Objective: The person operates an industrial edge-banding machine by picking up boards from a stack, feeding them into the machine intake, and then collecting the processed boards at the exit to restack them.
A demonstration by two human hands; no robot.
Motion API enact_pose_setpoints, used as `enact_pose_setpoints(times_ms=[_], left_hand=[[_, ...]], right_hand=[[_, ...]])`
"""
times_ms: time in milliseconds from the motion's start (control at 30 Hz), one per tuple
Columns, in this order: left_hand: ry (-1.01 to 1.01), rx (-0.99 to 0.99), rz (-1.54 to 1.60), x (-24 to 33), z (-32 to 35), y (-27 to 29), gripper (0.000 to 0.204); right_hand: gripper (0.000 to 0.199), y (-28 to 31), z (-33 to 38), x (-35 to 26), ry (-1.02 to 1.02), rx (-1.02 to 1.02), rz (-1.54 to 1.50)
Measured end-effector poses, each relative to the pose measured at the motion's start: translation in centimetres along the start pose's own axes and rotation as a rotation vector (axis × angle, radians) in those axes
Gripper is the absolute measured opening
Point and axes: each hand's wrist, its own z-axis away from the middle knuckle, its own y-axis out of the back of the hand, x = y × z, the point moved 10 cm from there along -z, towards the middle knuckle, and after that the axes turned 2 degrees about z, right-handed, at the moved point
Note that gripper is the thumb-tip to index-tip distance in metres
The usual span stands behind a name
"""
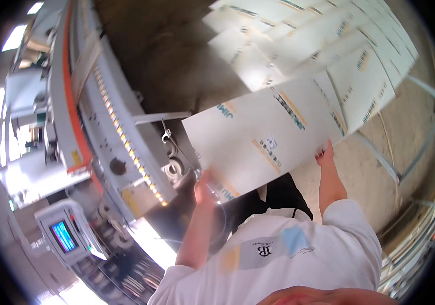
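A white rectangular panel (248, 137), its face printed with coloured lettering, is held out in front of my body. My left hand (205, 189) grips its near left corner, slightly blurred. Along its near edge, toward the right end, my right hand (325, 154) is closed on it, with the fingers partly hidden. The panel's far right end overlaps another printed white panel (362, 81), which belongs to a spread of similar sheets; whether the two touch I cannot tell.
To the left runs a long grey and orange machine (67, 86) with a row of small rollers (121, 132). Its control box (64, 236) has a lit screen. A metal frame (398, 175) stands at the right. Stacked boards (410, 259) line the lower right.
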Motion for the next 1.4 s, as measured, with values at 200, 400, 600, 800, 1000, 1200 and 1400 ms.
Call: enact_pose_setpoints(times_ms=[200,400,600,800,1000,1200,1400], left_hand=[[-0.256,0.253,0.110,4.3,6.2,12.5,0.029],[-0.341,0.314,0.231,5.0,5.8,28.2,0.028],[-0.380,0.460,0.341,3.6,2.4,44.4,0.036],[-0.590,0.662,0.000,7.8,-0.3,57.5,0.029],[-0.443,0.580,-0.042,3.3,1.4,59.7,0.031],[-0.081,0.408,-0.189,-1.6,2.8,56.6,0.040],[-0.153,0.318,0.244,-1.6,0.0,52.5,0.037]], right_hand=[[0.057,-5.9,7.1,8.2,0.087,-0.190,-0.085],[0.051,-10.8,17.9,15.0,0.209,-0.265,0.127],[0.050,-17.3,32.3,23.3,0.230,-0.416,0.205],[0.053,-20.0,34.1,33.1,0.224,-0.817,0.458],[0.059,-19.0,33.1,36.3,-0.004,-0.882,0.616],[0.054,-21.8,32.1,24.2,0.261,-0.904,0.573],[0.042,-23.7,33.3,20.0,0.401,-0.890,0.933]])
